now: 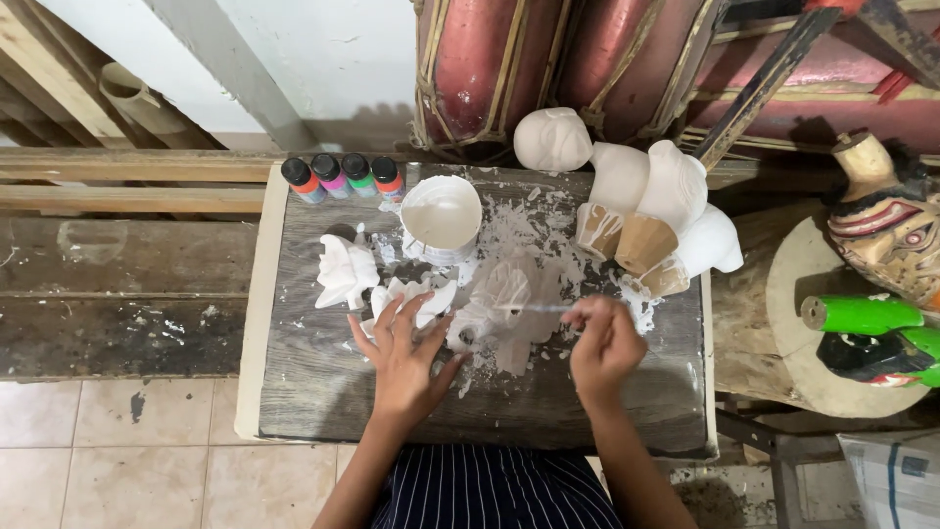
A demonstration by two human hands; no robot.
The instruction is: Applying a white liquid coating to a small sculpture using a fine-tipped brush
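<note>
Honestly, the left hand [403, 355] is pressing down with fingers spread, loosely gripping a white carved piece [411, 299] near the middle of the board [313, 382], while the right hand [604, 343] is pinching a thin brush [534, 309] between clenched fingertips. The brush is lying almost level across the frame, its long axis running left to right, with the tip pointing left toward another white-coated piece [494, 294] at centre. That piece is sitting in a mess of white splatter, so I can't really tell its own orientation. What's looking risky to me: the paint cup [442, 216] is sitting just above the work, full and open, so a careless wrist could be knocking it over. The little bottles [343, 176] at the upper left edge of the board are standing close to the rim too. Also the second white carving [345, 274] is sitting right beside the left fingers, so a slip could be smearing or nudging it.
</note>
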